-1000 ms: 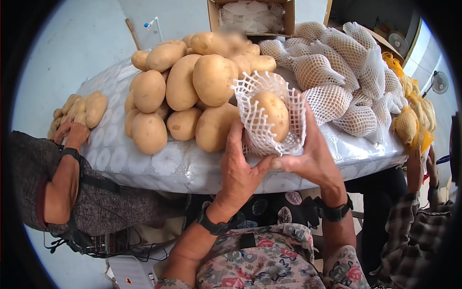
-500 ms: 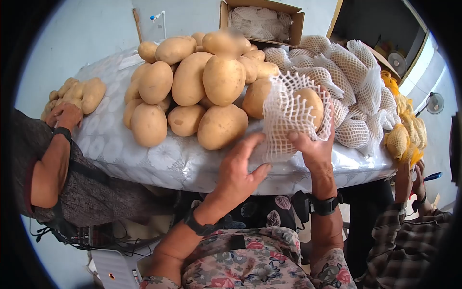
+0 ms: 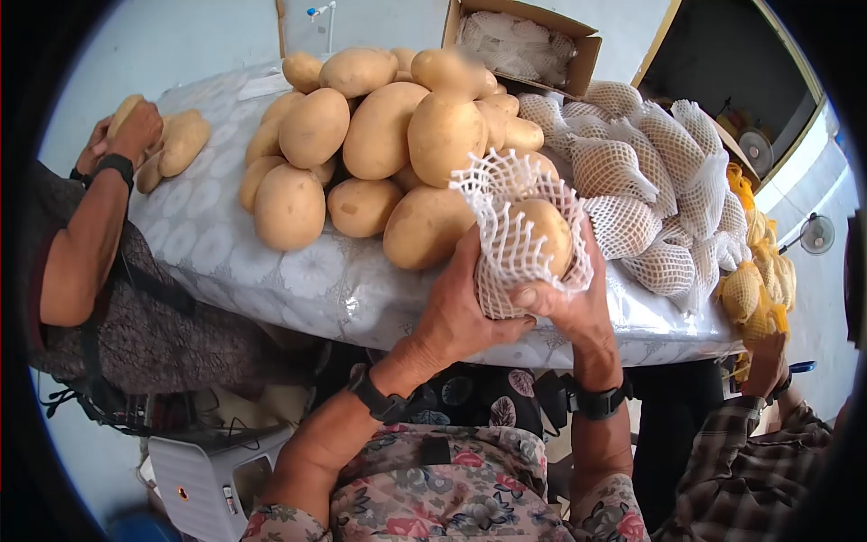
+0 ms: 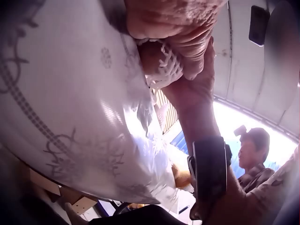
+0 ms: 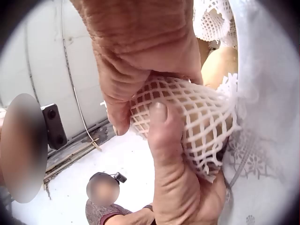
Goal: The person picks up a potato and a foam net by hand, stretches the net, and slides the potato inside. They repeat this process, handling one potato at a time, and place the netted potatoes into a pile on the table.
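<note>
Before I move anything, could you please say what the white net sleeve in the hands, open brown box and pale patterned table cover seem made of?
White net sleeve: probably matte plastic foam, from its thick, pliable strands.
Open brown box: likely dull cardboard, judging by its thin flaps.
Pale patterned table cover: apparently glossy plastic, given its bright glints.

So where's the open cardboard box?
In the head view, the cardboard box sits at the top, right of centre, just beyond the netted potatoes and bare potatoes.
</note>
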A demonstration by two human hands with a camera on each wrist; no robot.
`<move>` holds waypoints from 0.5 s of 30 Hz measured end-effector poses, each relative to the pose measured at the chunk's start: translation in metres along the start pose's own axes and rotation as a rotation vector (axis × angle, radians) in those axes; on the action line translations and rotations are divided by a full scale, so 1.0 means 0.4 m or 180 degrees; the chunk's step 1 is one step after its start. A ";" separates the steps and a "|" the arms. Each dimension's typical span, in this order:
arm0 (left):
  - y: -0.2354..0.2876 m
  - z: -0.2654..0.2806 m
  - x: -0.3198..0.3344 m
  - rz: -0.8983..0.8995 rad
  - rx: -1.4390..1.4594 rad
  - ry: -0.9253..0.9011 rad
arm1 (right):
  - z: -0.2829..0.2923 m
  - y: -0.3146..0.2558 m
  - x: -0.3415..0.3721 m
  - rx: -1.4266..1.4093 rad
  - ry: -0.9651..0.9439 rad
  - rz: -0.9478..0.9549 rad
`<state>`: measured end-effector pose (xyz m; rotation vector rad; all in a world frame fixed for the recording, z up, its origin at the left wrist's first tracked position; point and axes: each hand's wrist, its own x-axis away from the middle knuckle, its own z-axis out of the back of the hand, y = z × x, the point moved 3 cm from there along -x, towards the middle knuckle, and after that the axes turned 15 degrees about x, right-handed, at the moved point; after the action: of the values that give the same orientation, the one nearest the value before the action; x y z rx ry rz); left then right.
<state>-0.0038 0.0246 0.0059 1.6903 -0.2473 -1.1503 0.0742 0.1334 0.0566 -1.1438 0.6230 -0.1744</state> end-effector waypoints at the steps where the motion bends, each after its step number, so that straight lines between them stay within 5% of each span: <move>1: 0.001 0.000 -0.002 -0.0009 -0.0001 0.0017 | 0.002 -0.008 -0.015 -0.0005 -0.0056 0.0104; 8: 0.018 0.012 -0.015 -0.0104 -0.0221 -0.0152 | 0.023 -0.057 -0.097 0.0176 -0.0747 0.0332; 15: 0.012 0.020 -0.011 0.0061 -0.0030 -0.0121 | 0.012 -0.037 -0.101 -0.0999 0.0363 0.0533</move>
<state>-0.0108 0.0202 0.0121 1.6556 -0.2807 -1.1683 0.0464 0.1486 0.0859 -1.3827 0.8655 0.0029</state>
